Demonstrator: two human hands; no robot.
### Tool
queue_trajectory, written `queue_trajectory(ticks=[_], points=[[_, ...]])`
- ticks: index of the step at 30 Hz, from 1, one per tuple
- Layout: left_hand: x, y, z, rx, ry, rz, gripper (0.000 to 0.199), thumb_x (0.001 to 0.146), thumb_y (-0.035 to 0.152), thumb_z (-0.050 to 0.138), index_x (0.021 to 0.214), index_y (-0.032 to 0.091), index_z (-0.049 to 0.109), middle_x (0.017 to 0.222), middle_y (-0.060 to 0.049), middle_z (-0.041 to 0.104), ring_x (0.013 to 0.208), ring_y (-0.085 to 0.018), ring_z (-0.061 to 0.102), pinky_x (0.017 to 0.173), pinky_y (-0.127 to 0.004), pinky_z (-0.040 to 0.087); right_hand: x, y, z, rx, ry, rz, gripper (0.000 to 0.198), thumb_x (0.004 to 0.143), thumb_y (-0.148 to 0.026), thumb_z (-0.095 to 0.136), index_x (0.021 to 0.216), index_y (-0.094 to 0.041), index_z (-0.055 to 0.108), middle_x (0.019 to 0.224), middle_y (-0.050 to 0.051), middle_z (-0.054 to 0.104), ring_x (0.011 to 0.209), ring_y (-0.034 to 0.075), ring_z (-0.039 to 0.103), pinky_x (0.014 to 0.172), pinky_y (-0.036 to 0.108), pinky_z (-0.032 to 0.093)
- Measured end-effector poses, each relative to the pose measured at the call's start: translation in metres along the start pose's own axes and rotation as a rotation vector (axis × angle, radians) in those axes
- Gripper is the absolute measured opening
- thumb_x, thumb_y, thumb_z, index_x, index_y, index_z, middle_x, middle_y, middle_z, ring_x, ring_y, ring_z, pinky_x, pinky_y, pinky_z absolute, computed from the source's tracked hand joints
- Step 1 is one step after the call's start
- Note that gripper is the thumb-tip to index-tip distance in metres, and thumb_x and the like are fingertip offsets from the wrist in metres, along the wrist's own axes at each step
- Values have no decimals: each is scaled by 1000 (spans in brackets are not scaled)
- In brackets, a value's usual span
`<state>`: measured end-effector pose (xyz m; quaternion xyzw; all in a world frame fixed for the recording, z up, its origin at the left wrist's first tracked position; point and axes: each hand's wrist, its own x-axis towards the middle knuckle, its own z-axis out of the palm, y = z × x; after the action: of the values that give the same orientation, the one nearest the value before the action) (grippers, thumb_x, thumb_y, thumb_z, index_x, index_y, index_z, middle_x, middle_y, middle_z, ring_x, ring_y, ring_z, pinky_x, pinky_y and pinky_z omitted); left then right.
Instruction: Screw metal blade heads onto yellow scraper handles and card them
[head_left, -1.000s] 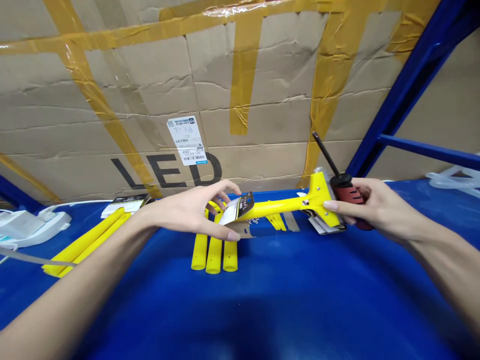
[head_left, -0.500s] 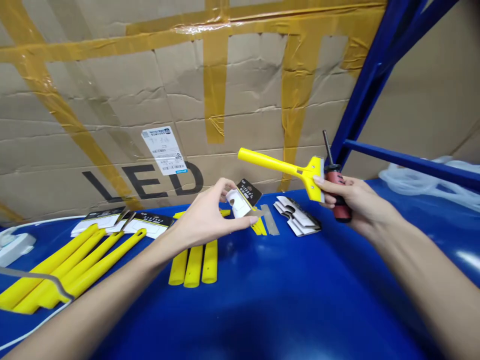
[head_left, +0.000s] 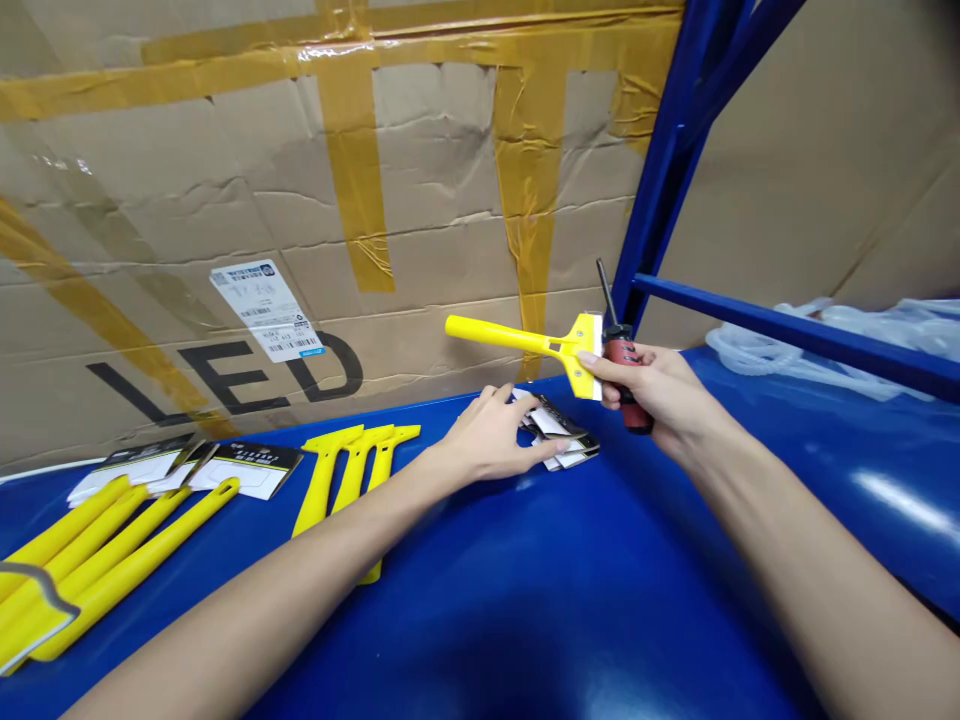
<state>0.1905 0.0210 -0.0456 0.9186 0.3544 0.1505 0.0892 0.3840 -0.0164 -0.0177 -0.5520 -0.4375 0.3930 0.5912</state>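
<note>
My right hand (head_left: 660, 390) is closed around a red and black screwdriver (head_left: 622, 362), its shaft pointing up. The same hand pinches a yellow scraper (head_left: 525, 342) by its head, with the handle reaching left. My left hand (head_left: 491, 435) is at a small stack of black-and-white packaging cards (head_left: 574, 440) on the blue table. Its thumb and fingers curl round the left side of the stack, gripping a card there. Part of the stack is hidden by the fingers. Left of that hand lie several yellow scrapers (head_left: 322, 480) in a row, partly covered by my forearm.
Several yellow scrapers (head_left: 142, 560) with card sleeves (head_left: 244, 468) on their heads lie at the left. A large taped cardboard box (head_left: 442, 220) stands behind the table. To the right are a blue metal frame (head_left: 667, 170) and clear plastic wrapping (head_left: 795, 340).
My left hand has moved right, bringing a card to the stack. It now covers the spot where thin metal blades lay. The view has shifted right; my right hand keeps its hold.
</note>
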Motion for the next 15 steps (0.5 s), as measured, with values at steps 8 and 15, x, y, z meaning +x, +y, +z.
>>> queue_trajectory(ticks=[8, 15], points=[[-59, -19, -32, 139, 331, 208, 30, 97, 29, 49, 110, 12, 71, 113, -14, 71, 107, -25, 63, 98, -40, 50, -6, 7, 15, -47, -138, 53, 46, 57, -42, 92, 60, -18, 53, 44, -4, 53, 40, 6, 43, 40, 21, 31], [-98, -23, -97, 17, 52, 59, 33, 96, 35, 54, 118, 17, 72, 104, -10, 75, 95, -26, 67, 89, -41, 52, -27, 6, 32, -189, -577, 32, 45, 72, -43, 83, 58, -19, 48, 45, -3, 54, 42, 7, 44, 43, 22, 31]])
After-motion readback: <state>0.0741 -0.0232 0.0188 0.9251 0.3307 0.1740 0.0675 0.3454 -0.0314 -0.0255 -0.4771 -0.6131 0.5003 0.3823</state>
